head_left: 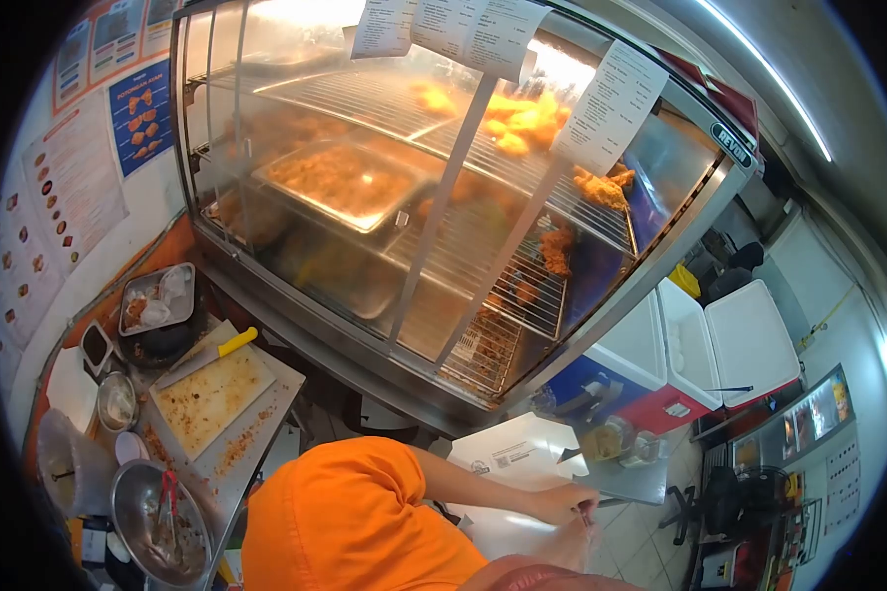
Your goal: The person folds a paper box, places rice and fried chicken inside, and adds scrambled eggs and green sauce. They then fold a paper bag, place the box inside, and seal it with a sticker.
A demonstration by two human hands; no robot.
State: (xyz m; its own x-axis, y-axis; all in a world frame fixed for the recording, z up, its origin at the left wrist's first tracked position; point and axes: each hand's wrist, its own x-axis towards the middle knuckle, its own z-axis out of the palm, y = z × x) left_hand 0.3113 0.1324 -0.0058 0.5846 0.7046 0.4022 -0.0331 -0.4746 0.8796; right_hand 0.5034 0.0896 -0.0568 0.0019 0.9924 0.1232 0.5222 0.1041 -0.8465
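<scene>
Several printed sheets (611, 103) are fixed along the top of the glass food warmer (296, 281), but their lines are too small for us to read. On the warmer's corner we read DEVON on a dark badge (732, 144), and on the blue poster (141, 113) at the wall, POTONGAN AYAM above pictures of chicken pieces. Below the warmer, an orange sleeve (335, 492) leads to our left hand (557, 504), its fingers bunched and pinching a small reddish thing (586, 511), which we cannot identify. It sits in front of a white carton (517, 443) that bears a barcode label, its small print illegible to us. Our right hand we cannot pick out, so we cannot tell how its fingers stand. Reddish lettering (547, 578) at the bottom edge is too blurred to read. Well to the left, we see a yellow-handled knife (237, 342) on a crumb-strewn cutting board (212, 404), near a steel bowl (128, 512) with red-handled tongs (170, 488).
</scene>
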